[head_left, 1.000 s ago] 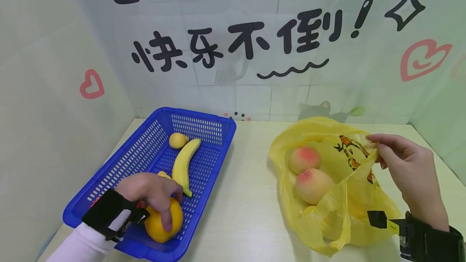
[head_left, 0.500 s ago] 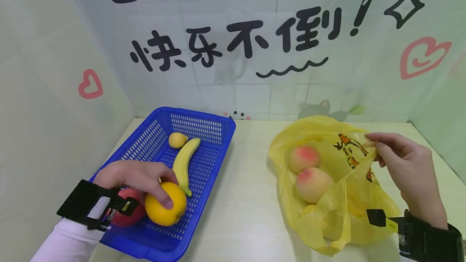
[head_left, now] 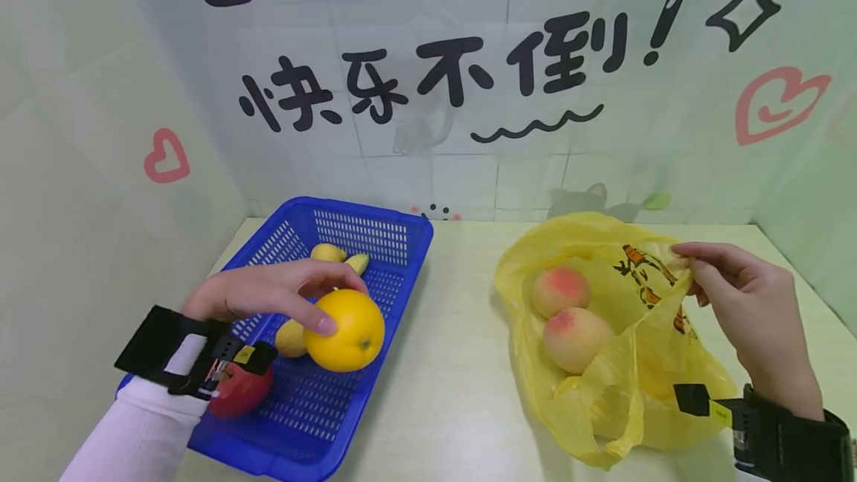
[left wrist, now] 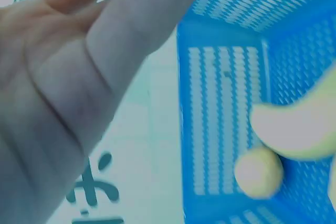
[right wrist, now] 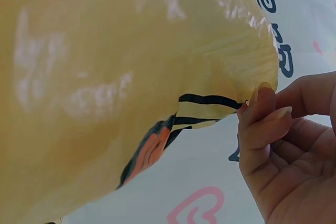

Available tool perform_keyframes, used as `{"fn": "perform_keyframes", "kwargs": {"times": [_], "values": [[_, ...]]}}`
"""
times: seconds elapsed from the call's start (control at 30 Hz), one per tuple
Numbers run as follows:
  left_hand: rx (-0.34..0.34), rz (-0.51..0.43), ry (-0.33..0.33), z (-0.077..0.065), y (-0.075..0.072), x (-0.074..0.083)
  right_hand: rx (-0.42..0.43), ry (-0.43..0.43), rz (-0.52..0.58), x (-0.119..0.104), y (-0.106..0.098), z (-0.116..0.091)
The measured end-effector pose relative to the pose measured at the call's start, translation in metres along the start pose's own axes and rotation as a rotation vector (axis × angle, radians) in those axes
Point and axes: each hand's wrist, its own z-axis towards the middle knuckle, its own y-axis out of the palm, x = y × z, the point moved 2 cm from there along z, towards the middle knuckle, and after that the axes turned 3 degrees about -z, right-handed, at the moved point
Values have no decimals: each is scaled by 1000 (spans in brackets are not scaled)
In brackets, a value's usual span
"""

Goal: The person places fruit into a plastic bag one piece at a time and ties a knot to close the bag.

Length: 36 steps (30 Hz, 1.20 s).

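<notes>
Gripping an orange [head_left: 351, 341], the left hand [head_left: 271, 292] has its thumb and fingers clamped round the fruit at seven o'clock in the head view, over the blue basket [head_left: 410, 262]. The right hand [head_left: 753, 311], near four o'clock, pinches a yellow bag [head_left: 683, 400] by its rim, thumb against fingers — the grip lies at about one o'clock from the bag's middle.

Two peaches [head_left: 578, 342] sit inside the bag, toward nine and ten o'clock, and a giraffe print [head_left: 646, 281] marks its plastic at one o'clock.

In the basket, an apple [head_left: 241, 391] lies at eight o'clock from the orange, partly behind the wrist camera [head_left: 257, 355]. One lemon [head_left: 291, 339] shows at nine o'clock; at twelve, a second lemon [head_left: 326, 252] lies near a banana [head_left: 359, 263] — mostly hidden by the left hand. Basket and bag stand well apart on the counter [head_left: 455, 326].
</notes>
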Motion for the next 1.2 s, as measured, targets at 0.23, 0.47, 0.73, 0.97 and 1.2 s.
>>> {"fn": "perform_keyframes", "kwargs": {"times": [0.23,0.47,0.73,0.97,1.2], "values": [[22,58,95,36,9,26,-4,1,7,-2,0,0],[50,149,123,67,19,50,7,1,13,-2,1,0],[31,199,158,113,32,72,5,-15,8,-1,2,1],[-37,196,164,150,45,92,3,-13,10,-2,1,1],[-1,198,186,180,53,104,0,-21,12,-4,-1,1]]}}
